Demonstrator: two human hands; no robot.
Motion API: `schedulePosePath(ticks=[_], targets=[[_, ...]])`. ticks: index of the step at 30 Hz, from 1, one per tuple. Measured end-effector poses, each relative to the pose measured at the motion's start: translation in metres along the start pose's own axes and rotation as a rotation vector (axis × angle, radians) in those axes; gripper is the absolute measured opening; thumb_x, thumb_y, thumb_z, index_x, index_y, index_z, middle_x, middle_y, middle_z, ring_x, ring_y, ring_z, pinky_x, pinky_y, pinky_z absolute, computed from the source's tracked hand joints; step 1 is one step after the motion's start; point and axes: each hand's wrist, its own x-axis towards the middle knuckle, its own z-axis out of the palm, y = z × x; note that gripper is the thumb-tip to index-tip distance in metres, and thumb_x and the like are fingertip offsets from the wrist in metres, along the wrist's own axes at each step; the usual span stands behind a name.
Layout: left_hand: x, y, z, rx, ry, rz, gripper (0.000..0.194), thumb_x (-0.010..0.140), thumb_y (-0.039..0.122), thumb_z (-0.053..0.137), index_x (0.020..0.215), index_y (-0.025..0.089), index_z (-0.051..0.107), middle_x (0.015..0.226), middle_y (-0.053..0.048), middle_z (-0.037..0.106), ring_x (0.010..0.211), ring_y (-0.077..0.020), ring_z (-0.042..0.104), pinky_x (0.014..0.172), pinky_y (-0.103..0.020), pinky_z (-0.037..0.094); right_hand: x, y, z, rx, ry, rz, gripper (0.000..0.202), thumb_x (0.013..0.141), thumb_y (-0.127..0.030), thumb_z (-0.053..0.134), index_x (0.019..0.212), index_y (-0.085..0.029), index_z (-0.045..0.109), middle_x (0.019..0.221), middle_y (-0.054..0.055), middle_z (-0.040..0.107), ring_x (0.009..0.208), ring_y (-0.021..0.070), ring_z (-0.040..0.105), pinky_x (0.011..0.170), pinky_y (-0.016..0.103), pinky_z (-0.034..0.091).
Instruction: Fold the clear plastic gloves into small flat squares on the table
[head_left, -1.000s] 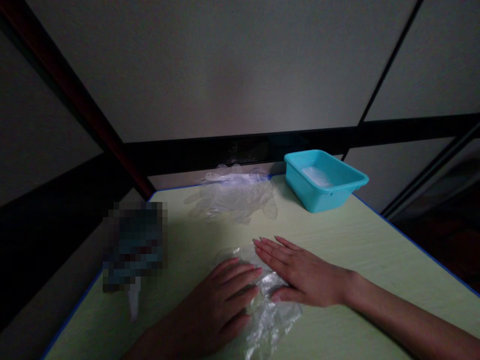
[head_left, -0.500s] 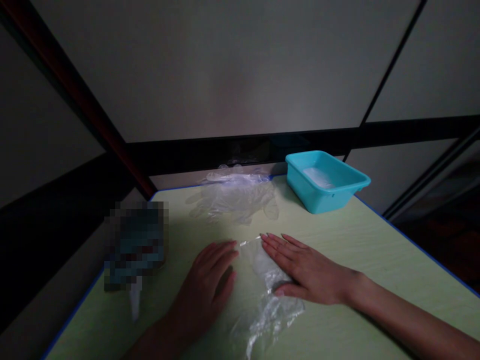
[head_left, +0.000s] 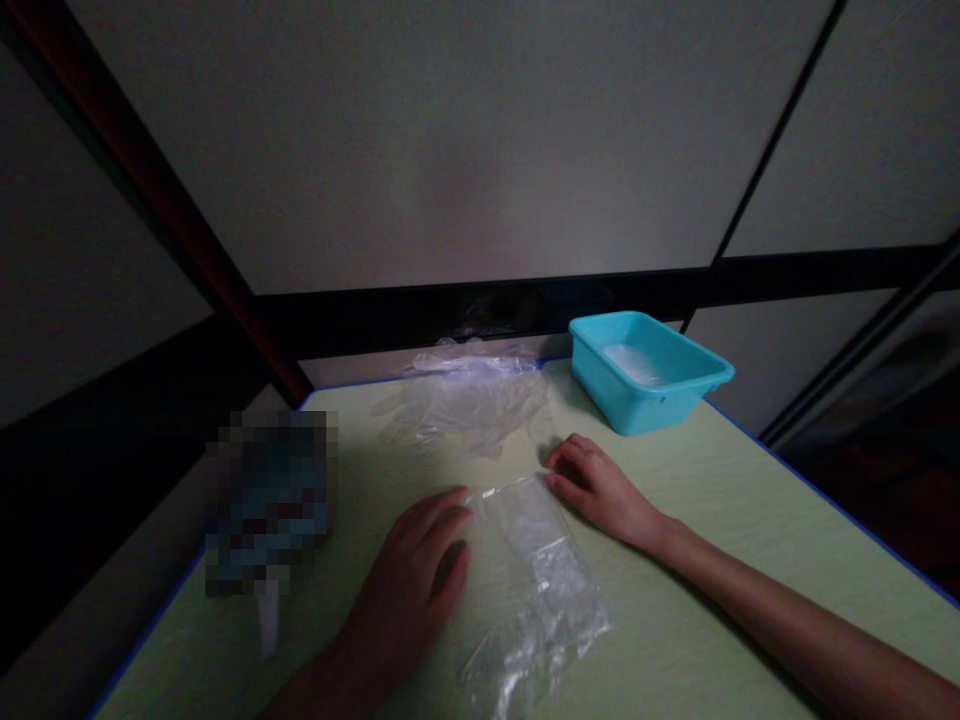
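Observation:
A clear disposable plastic glove [head_left: 551,560] lies on the table in front of me, its straight cuff edge away from me and its crinkled finger end near me. My left hand [head_left: 412,570] rests at the cuff's left corner, fingers stretched out and thumb apart. At the right corner of the cuff is my right hand [head_left: 596,488], fingers curled in and thumb close to the fingertips in a pinch on the film. Farther back lies a loose pile of similar clear gloves [head_left: 472,400].
A turquoise plastic basin [head_left: 637,405] stands at the back right with whitish clear material inside. At the left is a pixelated pack [head_left: 270,500], a white strip [head_left: 268,620] sticking out from it. The blue-edged table [head_left: 720,560] meets cabinet panels [head_left: 480,150] behind.
My right hand has gone from lying flat on the glove to its far right corner, fingers now curled. The glove appears flatter and more spread. My left hand has barely moved.

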Motion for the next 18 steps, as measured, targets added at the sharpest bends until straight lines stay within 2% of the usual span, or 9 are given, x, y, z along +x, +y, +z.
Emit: schedulePosePath(ticks=[3, 8, 13, 18], targets=[[0.000, 0.000, 0.001, -0.020, 0.001, -0.003, 0.025, 0.082, 0.017, 0.043, 0.103, 0.014, 0.058, 0.116, -0.012, 0.057, 0.106, -0.0255, 0.052, 0.091, -0.044, 0.043, 0.004, 0.002, 0.006, 0.017, 0.002, 0.006, 0.002, 0.075, -0.016, 0.055, 0.076, -0.016, 0.053, 0.075, 0.004, 0.050, 0.074, 0.0194, 0.046, 0.067, 0.032, 0.035], [0.002, 0.000, 0.002, -0.103, -0.026, -0.075, 0.027, 0.082, 0.020, 0.042, 0.102, 0.014, 0.059, 0.117, -0.012, 0.056, 0.108, -0.0261, 0.051, 0.093, -0.045, 0.041, 0.004, 0.000, 0.007, 0.153, 0.003, 0.011, 0.007, 0.074, -0.014, 0.053, 0.068, -0.017, 0.051, 0.072, 0.003, 0.049, 0.073, 0.0177, 0.045, 0.066, 0.030, 0.034], [0.007, -0.004, 0.002, -0.308, -0.006, -0.250, 0.028, 0.078, 0.025, 0.044, 0.100, 0.017, 0.059, 0.115, -0.010, 0.058, 0.107, -0.0254, 0.052, 0.094, -0.043, 0.039, 0.002, -0.003, 0.007, 0.422, -0.035, 0.039, 0.014, 0.082, -0.029, 0.046, 0.075, -0.018, 0.043, 0.067, -0.001, 0.048, 0.060, 0.0119, 0.046, 0.053, 0.023, 0.035], [0.010, -0.007, -0.001, -0.403, 0.040, -0.397, 0.032, 0.076, 0.028, 0.045, 0.104, 0.018, 0.054, 0.111, -0.009, 0.060, 0.106, -0.0248, 0.053, 0.093, -0.042, 0.039, -0.001, -0.004, 0.008, 0.620, -0.055, 0.066, 0.024, 0.080, -0.038, 0.052, 0.084, -0.019, 0.039, 0.062, -0.004, 0.051, 0.054, 0.0094, 0.046, 0.050, 0.021, 0.035]])
